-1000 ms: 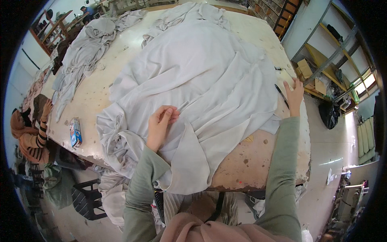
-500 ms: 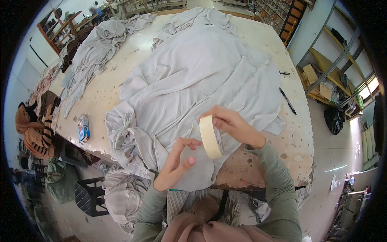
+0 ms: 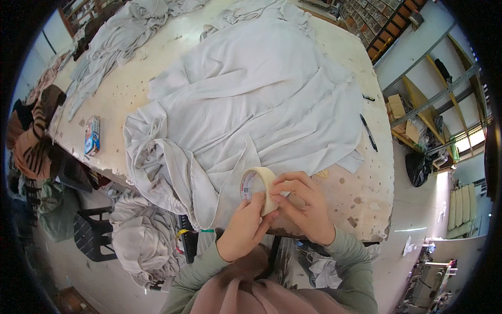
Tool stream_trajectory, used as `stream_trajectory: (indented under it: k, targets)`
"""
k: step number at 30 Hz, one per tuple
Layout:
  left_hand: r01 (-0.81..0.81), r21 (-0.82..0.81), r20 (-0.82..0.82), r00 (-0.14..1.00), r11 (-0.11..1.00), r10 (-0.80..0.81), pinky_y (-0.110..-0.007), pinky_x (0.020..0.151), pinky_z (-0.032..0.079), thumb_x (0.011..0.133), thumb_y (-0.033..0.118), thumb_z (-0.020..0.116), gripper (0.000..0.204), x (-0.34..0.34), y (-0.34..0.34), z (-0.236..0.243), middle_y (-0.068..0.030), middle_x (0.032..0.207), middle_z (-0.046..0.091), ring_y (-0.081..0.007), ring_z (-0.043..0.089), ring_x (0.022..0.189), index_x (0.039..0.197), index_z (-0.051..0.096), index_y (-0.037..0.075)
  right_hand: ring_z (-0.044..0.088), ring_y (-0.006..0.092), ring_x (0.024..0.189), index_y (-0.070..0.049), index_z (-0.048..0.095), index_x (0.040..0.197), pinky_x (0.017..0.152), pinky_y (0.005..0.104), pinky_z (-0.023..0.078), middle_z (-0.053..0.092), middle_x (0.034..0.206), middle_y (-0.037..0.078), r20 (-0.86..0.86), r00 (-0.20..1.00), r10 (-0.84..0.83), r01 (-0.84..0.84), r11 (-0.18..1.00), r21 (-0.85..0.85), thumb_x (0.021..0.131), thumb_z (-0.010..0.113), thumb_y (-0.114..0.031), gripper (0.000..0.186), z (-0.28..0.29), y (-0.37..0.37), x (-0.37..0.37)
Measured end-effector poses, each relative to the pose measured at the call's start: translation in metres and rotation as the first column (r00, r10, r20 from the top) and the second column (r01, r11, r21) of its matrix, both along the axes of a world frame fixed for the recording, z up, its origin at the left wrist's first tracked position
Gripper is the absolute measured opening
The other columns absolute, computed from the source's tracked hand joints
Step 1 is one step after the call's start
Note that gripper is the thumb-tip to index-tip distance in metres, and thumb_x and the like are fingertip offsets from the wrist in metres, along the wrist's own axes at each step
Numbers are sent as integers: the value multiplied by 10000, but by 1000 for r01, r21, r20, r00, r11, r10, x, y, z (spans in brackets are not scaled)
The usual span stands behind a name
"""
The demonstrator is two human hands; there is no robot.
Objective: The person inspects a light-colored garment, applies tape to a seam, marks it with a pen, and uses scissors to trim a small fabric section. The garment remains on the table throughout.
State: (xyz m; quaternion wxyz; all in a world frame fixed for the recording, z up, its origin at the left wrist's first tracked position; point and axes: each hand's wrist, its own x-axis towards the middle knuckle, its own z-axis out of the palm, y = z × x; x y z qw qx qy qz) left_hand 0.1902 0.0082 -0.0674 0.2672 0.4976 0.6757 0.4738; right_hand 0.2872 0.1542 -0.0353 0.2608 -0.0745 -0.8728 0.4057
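Above the near edge of the table, my left hand (image 3: 241, 231) grips a roll of pale yellow masking tape (image 3: 267, 180), its thumb by the core and its fingers partly hidden. The roll stands tilted, with a printed label on the inside of its core. At its right side my right hand (image 3: 308, 212) pinches the outer face of the tape with thumb and fingertips. Whether a strip is lifted there I cannot tell. Beyond both hands a large light grey cloth (image 3: 251, 89) lies spread in folds, its near end drooping over the table edge.
On the worn table (image 3: 361, 193) lie a black pen (image 3: 368, 133), a shorter dark pen (image 3: 368, 97) and a small blue box (image 3: 92, 136). A dark plastic stool (image 3: 94, 236) and heaped grey fabric (image 3: 138, 235) stand at the near left. Shelving (image 3: 429, 104) rises on the right.
The tape roll has come down and nearer to me. My left hand has taken hold of it, while my right hand has shifted its fingers to the roll's right side.
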Motion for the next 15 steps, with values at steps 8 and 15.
stream_trajectory:
  k: [8,15]
  targets:
    - [100,201,-265,963,974,-44,-375,787,408,850,72,598,457,3,10,-6,-136,953,592,-288,584,831,1262,425,-25,599,303,924,-52,594,951,831,406,442,610,1003,109,-127,983,-136,154,977,145,786,595,29,183,-19,-22,42]
    - [96,184,-335,942,978,-29,-276,596,385,766,102,623,322,-1,5,10,-17,778,574,-169,576,667,1085,582,122,614,275,856,-48,564,936,710,349,495,571,946,101,-233,972,29,-11,997,77,717,652,51,257,-17,-29,80]
